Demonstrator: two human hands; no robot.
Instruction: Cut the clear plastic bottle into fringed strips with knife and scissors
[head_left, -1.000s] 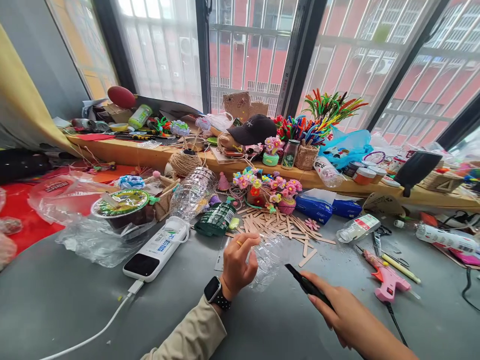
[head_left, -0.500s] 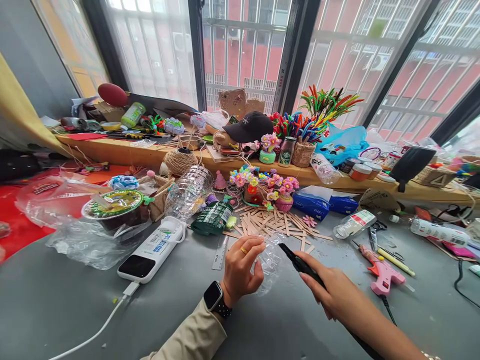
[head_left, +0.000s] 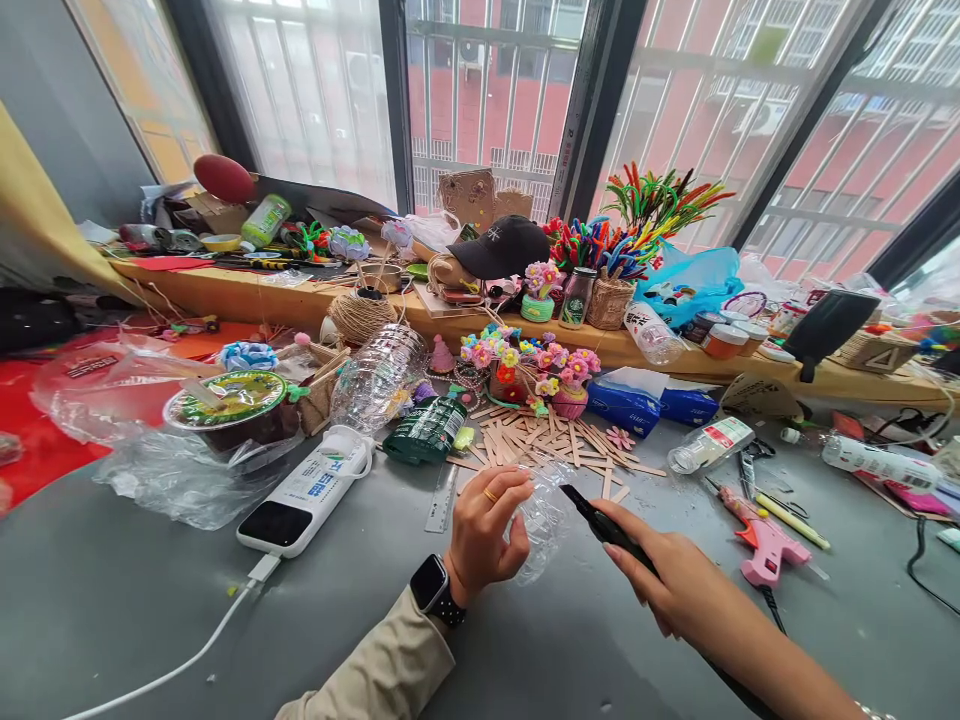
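My left hand (head_left: 489, 528), with a ring and a watch, is closed around the near-left side of a clear plastic bottle piece (head_left: 546, 520) above the table. Part of that ribbed, see-through piece hides behind my fingers. In my right hand (head_left: 660, 570) is a black utility knife (head_left: 611, 530), its dark blade pointing up and left. The blade tip lies close by the plastic's right edge; whether they touch I cannot tell. Behind both hands are wooden craft sticks (head_left: 525, 438) in a loose pile. A clear ruler (head_left: 441, 498) rests left of my left hand.
On the left stand a white power bank (head_left: 304, 500) with its cable and a lidded food bowl (head_left: 232, 410). A pink glue gun (head_left: 772, 540), scissors (head_left: 746, 470) and a bottle (head_left: 711, 446) lie at right. Crochet flowers (head_left: 574, 370) and tissue packs (head_left: 624, 405) stand behind the sticks.
My right hand has brought the knife slightly left and up, nearer the plastic. My left hand keeps its hold, with the piece turned a little. The camera view has shifted slightly.
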